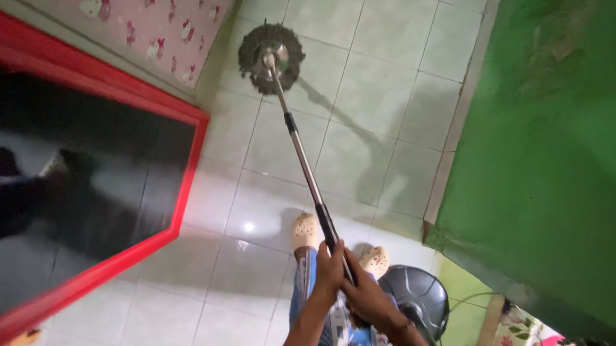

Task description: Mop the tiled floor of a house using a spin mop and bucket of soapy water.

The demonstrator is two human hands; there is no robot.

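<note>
A long metal mop pole (pixel 303 158) runs from my hands out to a round grey mop head (pixel 272 57) lying flat on the pale tiled floor (pixel 375 19) near the far wall. My left hand (pixel 329 268) and my right hand (pixel 365 293) are both wrapped around the black grip at the pole's near end, the left just above the right. Below them I see my patterned trousers and two cream clogs (pixel 306 231) on the tiles.
A red-framed mirror (pixel 188 174) leans at the left, reflecting a dark figure. A green wall (pixel 575 127) rises on the right. A pink patterned wall (pixel 158 17) is at the back. A dark round bucket (pixel 422 297) sits by my right foot, beside floral fabric (pixel 520 336).
</note>
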